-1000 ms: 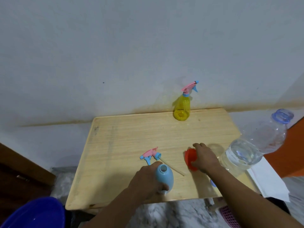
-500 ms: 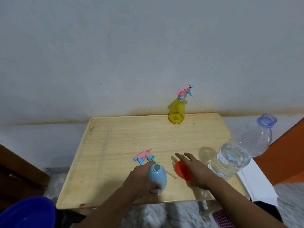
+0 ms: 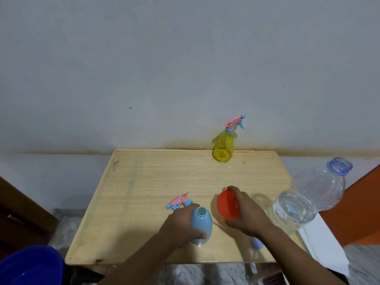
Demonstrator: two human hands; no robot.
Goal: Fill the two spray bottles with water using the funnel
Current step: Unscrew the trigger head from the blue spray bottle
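On the wooden table [image 3: 144, 182], the left hand [image 3: 181, 225] grasps the blue bottle [image 3: 202, 225] near the near edge, fingers wrapped round its lower body; the bottle stands upright with its neck open and uncapped. Just to its right, the right hand [image 3: 246, 214] holds the red funnel [image 3: 228, 206], fingers curled round the outside of its bowl, with the wide mouth tilted toward the left and lifted off the tabletop. The funnel is close to the blue bottle but apart from it. A pink and blue spray head [image 3: 178, 201] lies on the table just beyond the left hand. The yellow spray bottle [image 3: 224, 147] stands at the far edge by the wall, its spray head on. A large clear water bottle [image 3: 308, 200], uncapped and partly filled, stands at the table's right side. A blue cap [image 3: 257, 243] lies near the right wrist. A blue basin [image 3: 28, 266] shows at the near left corner.
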